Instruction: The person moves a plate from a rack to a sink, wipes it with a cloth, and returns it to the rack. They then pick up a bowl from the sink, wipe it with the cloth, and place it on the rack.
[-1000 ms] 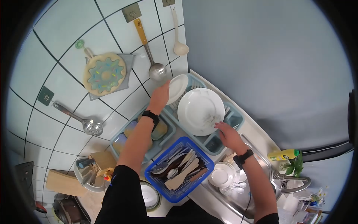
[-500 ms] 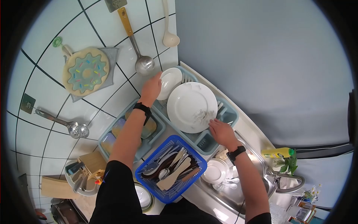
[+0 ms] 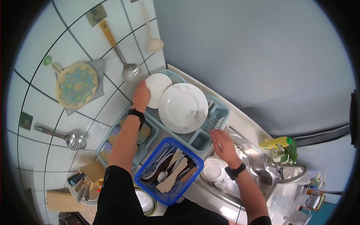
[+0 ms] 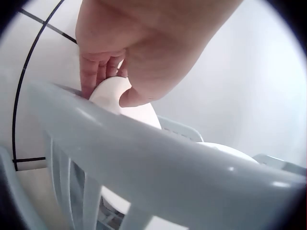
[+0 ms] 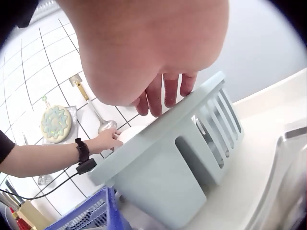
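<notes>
Leaving large plate (image 3: 182,107): right hand (image 3: 225,148).

Left fingers (image 4: 88,79) curled, right fingers (image 5: 154,96) loose

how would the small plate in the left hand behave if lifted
The small plate looks ceramic, so probably stiff and breakable. Its smooth face may slip in the left hand. Standing tilted in the rack, it might tip if pushed.

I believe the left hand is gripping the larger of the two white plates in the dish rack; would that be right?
Not quite: the left hand grips the smaller white plate in the dish rack, not the larger one, as the head view shows.
</notes>
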Available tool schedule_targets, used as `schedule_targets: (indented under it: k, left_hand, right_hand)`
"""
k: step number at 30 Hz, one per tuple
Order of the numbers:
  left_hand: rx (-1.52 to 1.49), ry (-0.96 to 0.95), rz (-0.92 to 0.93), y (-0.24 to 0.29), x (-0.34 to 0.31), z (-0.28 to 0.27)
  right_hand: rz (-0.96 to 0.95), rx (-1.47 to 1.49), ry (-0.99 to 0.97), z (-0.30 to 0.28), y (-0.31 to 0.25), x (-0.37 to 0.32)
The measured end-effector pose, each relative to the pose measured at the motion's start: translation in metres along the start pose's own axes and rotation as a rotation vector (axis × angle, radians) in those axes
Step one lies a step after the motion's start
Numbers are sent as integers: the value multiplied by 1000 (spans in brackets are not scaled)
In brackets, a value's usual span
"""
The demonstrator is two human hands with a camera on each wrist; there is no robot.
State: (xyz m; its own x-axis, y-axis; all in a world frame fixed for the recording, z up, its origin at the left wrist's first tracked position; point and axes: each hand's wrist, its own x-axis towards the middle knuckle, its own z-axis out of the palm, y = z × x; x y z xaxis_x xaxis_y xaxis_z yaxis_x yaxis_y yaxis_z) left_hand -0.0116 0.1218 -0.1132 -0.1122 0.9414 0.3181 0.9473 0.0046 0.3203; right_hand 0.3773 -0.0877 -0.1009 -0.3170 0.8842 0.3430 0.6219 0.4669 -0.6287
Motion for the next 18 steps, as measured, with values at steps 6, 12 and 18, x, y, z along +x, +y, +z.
schedule_targets:
  k: [6,12,18]
  left_hand:
    - [334,57,179,-42,-18,32]
    - [-528,-162,-24,104,-120,-63]
    - [-840,-615,327,229,-262,-24]
  right_hand:
    - [350,202,113,-32,-7,-139]
    - [737,180,74,-47,6,-295]
    - [912,313,123,-47,19,-348]
